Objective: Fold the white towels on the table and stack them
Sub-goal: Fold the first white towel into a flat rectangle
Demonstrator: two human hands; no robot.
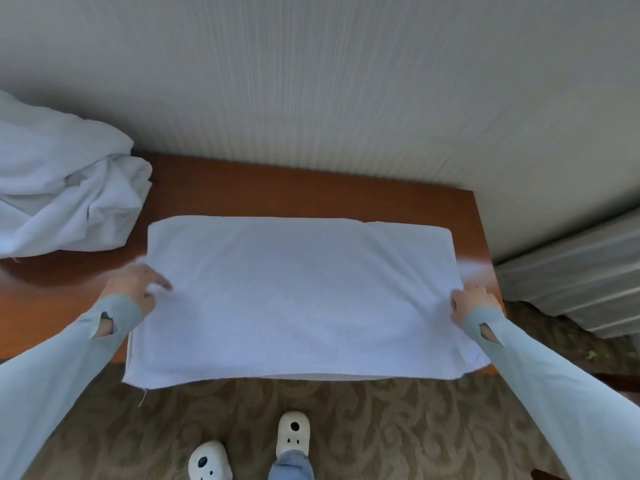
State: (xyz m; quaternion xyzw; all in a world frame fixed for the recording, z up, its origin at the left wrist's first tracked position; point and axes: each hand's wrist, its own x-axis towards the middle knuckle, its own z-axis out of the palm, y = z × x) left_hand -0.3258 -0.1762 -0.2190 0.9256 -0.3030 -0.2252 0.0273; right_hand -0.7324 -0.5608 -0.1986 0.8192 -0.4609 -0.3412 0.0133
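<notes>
Lying flat across the bench (311, 188), the towel (298, 296) runs with its long axis left to right, its near edge hanging a little over the front rim of the bench toward the person and its far edge parallel to the wall (346, 81). It looks already doubled: a second layer shows along the near edge and at the far right corner. Each short end sits right at a hand, so the next fold most likely brings one end over to the other along that long axis. The left hand (136, 289) rests at the left end, fingers (162, 280) held fairly straight and spread onto the cloth, pressing or smoothing it rather than pinching it. The right hand (472, 304) is at the right end with its fingers curled; it seems to grip the edge, though the blur there makes the hold hard to confirm. Both hands are equally near their ends, so neither has the clear advantage. A heap of unfolded towels (65, 188) lies on the left part of the bench, apart from the flat one. No container is in view; carpet (363, 427) and slippers (292, 433) show below.
</notes>
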